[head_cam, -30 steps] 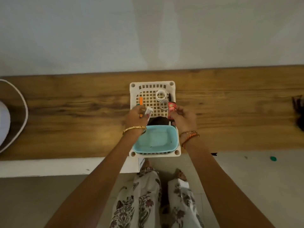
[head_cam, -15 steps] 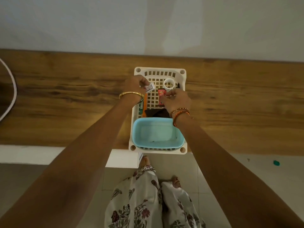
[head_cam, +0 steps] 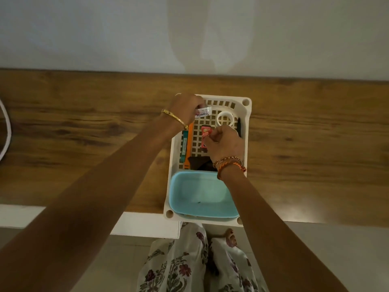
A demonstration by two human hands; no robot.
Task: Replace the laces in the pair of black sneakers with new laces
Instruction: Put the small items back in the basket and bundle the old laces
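Over the white basket [head_cam: 248,114] on the wooden worktop [head_cam: 84,133], the left hand [head_cam: 186,108] pinches a small white labelled item [head_cam: 55,113]... Correction, the full text reads as follows.

Over the white basket [head_cam: 248,114] on the wooden worktop [head_cam: 84,133], the left hand [head_cam: 186,108] has its grip pinching a small white labelled tube [head_cam: 202,113]. The right hand [head_cam: 223,144] pinches a red packet [head_cam: 205,131]. Behind the blue tub [head_cam: 200,192] in the basket lies a dark item [head_cam: 199,162]; I cannot tell what it is.

One white plastic basket [head_cam: 246,114] stands on one wooden worktop [head_cam: 84,123]. Inside it sit one light-blue tub [head_cam: 200,196], one white tape ring [head_cam: 224,119], one orange strip [head_cam: 190,144] beside one teal strip [head_cam: 184,146], one dark folded item [head_cam: 200,163] and one slim dark object [head_cam: 239,127] at the basket's right wall. Two hands are in view: the left hand [head_cam: 185,110] holds one small white labelled piece [head_cam: 55,113], the right hand [head_cam: 223,144] pinches one red packet [head_cam: 205,132]. One gold bangle [head_cam: 174,119]; two thread bracelets [head_cam: 229,163].
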